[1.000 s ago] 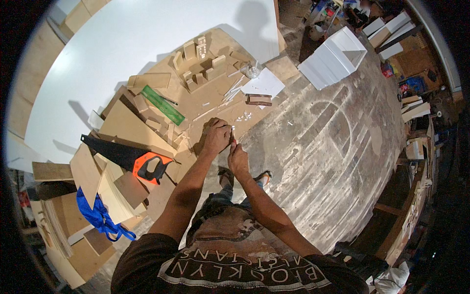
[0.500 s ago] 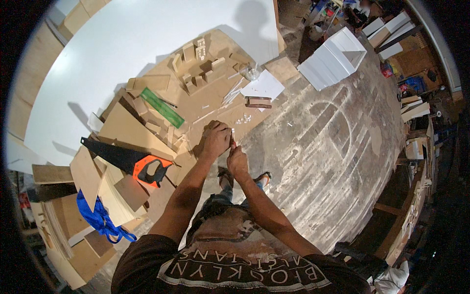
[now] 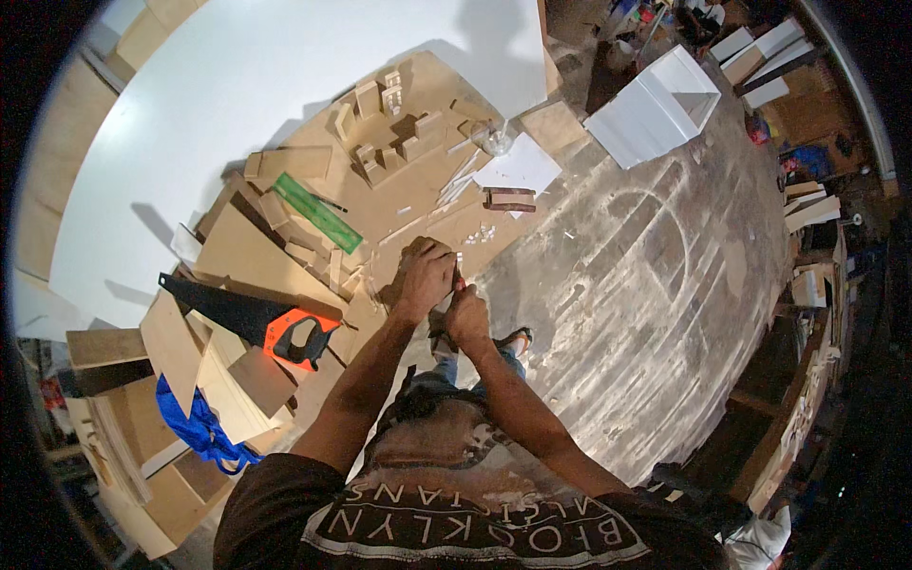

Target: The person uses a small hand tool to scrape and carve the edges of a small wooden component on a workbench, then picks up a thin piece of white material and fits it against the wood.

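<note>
My left hand (image 3: 427,277) is closed at the near edge of the brown board (image 3: 418,215), its fingers curled down; what they hold, if anything, is hidden. Just right of it, my right hand (image 3: 466,315) grips a thin, small tool with a reddish part (image 3: 460,284), too small to name surely. A tiny white piece (image 3: 460,257) shows by the fingertips. Beyond the hands lie small white bits (image 3: 483,234), white strips (image 3: 458,180), a white sheet (image 3: 518,165) and a brown-and-cream block (image 3: 510,199).
A handsaw (image 3: 302,337) with an orange-black handle rests on wood offcuts at left, near a blue bag (image 3: 195,427). A green translucent strip (image 3: 318,212) and a model of small upright blocks (image 3: 394,142) sit farther back. A white box-like unit (image 3: 646,109) stands on the floor (image 3: 617,332).
The view has shifted slightly, so the scene sits a little differently in the picture. Both hands stay together at the board's edge with nearly the same grip.
</note>
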A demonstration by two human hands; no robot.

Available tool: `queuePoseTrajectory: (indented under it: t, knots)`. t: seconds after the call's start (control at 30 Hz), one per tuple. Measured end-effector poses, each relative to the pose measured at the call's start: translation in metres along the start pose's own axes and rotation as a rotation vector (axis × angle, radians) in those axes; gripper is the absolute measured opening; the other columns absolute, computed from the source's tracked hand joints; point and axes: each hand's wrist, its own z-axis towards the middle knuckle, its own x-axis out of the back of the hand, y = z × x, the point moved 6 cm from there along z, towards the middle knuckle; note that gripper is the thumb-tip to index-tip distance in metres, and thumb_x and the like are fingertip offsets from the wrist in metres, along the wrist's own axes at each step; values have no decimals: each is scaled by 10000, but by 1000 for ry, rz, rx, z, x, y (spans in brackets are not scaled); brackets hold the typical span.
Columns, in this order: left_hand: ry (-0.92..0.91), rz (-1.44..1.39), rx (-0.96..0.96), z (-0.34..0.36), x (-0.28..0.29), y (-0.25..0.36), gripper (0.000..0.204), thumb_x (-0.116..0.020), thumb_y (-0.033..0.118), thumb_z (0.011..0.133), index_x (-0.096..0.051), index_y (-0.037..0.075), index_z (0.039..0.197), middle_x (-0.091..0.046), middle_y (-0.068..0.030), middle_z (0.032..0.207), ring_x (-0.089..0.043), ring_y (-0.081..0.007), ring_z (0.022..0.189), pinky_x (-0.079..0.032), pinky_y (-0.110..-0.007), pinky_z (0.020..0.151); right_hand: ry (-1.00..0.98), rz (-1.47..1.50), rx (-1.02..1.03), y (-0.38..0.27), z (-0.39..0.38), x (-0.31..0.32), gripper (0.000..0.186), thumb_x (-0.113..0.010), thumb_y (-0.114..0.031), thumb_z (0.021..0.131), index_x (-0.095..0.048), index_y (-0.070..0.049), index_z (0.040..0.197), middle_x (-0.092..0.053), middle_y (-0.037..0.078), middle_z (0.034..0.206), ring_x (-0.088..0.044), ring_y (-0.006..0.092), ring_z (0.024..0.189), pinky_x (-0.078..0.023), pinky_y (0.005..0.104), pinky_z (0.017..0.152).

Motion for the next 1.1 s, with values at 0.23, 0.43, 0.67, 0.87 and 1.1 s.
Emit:
queuePoseTrajectory:
  t: [0.23, 0.43, 0.67, 0.87, 1.1]
  knots:
    - [22, -28, -12, 2, 3, 4, 110, -624, 80, 789, -707, 34, 846, -675, -100, 894, -612, -320, 915, -505, -430, 791, -45, -18, -14, 5, 16, -6, 456, -365, -402, 1044, -481, 26, 1155, -647, 362, 931, -635, 538, 901, -497, 613, 807]
    - [23, -25, 122, -13, -19, -10, 90, -625, 54, 819, -691, 3, 854, -648, -149, 873, -621, -364, 857, -508, -444, 776, 34, 58, 97, -5, 6, 5, 498, -353, -432, 1047, -509, 41, 1057, -641, 374, 878, -628, 542, 893, -483, 613, 765]
    - [111, -106, 284, -22, -22, -13, 102, -642, 21, 821, -698, -9, 900, -645, -189, 916, -624, -388, 880, -508, -454, 795, 27, -85, 90, 10, -4, 5, 474, -358, -428, 1050, -492, 23, 1102, -654, 356, 859, -646, 535, 838, -510, 603, 748]
    - [141, -12, 198, -18, -8, 1, 115, -725, 48, 725, -718, 28, 838, -685, -129, 853, -643, -328, 864, -502, -438, 776, 78, 9, 168, 14, -11, 11, 450, -406, -404, 1046, -492, 32, 1120, -638, 368, 847, -617, 564, 818, -492, 614, 711]
    - [122, 33, 196, -25, -3, -5, 98, -732, 56, 720, -727, 47, 818, -691, -121, 836, -651, -317, 866, -509, -431, 790, 129, 105, 288, 14, -17, 36, 424, -454, -373, 1029, -486, 36, 1139, -647, 355, 866, -621, 563, 819, -503, 611, 699]
